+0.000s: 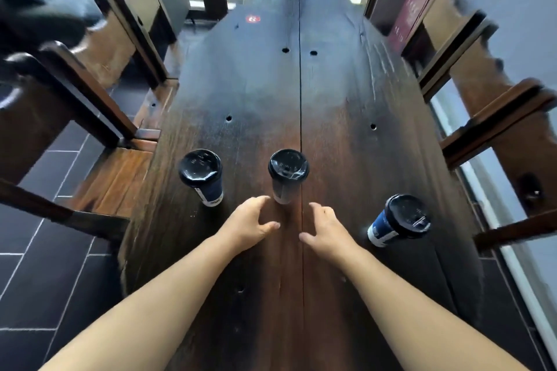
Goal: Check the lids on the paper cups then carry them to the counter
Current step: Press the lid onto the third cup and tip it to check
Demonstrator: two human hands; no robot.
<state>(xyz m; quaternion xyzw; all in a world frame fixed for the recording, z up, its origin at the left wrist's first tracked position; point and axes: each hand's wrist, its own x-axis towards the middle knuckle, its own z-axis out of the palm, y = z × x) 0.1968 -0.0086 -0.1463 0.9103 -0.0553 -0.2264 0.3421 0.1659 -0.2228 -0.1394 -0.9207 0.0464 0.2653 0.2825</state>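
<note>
Standing upright, lid (288, 166) uppermost, the middle paper cup (283, 192) sits just beyond the empty, spread left hand (250, 221) and right hand (327, 227).

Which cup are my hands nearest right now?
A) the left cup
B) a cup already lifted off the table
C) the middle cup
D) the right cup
C: the left hand and the right hand lie open on either side of the base of the middle cup, and neither is curled round it.
</note>
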